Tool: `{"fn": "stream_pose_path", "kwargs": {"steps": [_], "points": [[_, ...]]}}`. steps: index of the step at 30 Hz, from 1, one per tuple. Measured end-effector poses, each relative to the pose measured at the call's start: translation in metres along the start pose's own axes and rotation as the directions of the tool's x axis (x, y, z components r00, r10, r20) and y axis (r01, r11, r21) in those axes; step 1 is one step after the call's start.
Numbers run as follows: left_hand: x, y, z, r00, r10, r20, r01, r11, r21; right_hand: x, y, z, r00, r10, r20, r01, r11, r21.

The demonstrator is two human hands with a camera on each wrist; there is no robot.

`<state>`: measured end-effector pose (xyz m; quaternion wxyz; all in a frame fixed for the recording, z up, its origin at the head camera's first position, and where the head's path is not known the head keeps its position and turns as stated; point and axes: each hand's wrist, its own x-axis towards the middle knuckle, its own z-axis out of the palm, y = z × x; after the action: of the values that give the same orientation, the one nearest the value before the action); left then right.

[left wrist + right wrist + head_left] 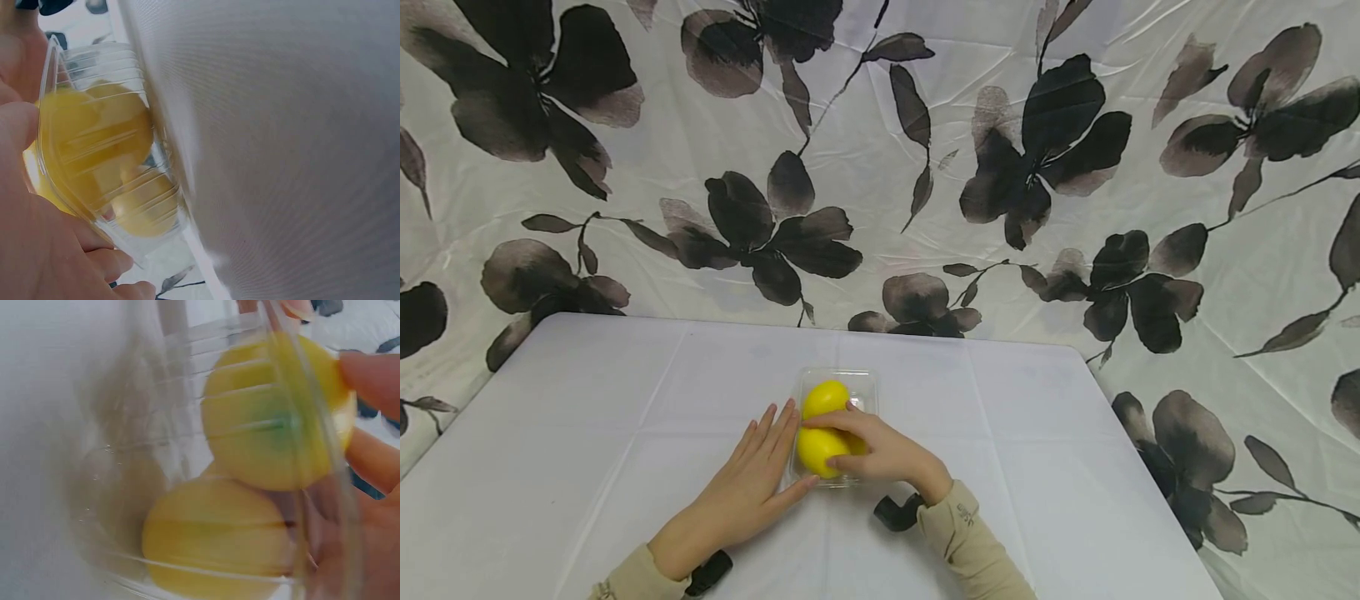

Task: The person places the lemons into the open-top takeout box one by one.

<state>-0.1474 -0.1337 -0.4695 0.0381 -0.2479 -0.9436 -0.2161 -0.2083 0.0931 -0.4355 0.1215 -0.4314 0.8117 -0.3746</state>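
Observation:
A clear plastic container (866, 385) holds several lemons, smooth and bright yellow. My right hand (887, 446) grips the near lemon (818, 451) from the right, index finger over its far side and thumb at its near side. Behind it lies another lemon (826, 397); a further one is partly hidden under my right hand. My left hand (741, 487) lies along the container's left side, fingers straight and thumb at the near left corner. In the right wrist view, a lemon (250, 450) with a greenish patch shows through the clear wall (187, 381).
The container stands on a white-covered table (587, 467). A black wrist device (895, 512) sits by my right wrist, another (710, 573) by my left. Behind the table hangs a white cloth (895, 192) with dark flowers.

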Motion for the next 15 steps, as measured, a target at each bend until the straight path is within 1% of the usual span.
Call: {"fn": "stream_pose_path", "kwargs": {"steps": [5,8,15], "points": [[-0.0003,-0.0001,-0.0004,1.0,0.004,-0.003,-0.003,1.0,0.001,0.0005,-0.0032,0.0032,1.0,0.013,-0.007,-0.013,0.998,-0.055],[-0.0003,-0.0003,-0.0007,1.0,0.006,-0.004,-0.006,1.0,0.001,0.0016,-0.0022,0.0051,1.0,-0.001,-0.011,0.0,0.995,-0.101],[-0.0002,-0.0004,-0.0003,1.0,0.01,-0.008,-0.01,1.0,0.005,0.0036,0.0001,0.0089,1.0,0.0,0.014,0.003,0.974,-0.228]]}}
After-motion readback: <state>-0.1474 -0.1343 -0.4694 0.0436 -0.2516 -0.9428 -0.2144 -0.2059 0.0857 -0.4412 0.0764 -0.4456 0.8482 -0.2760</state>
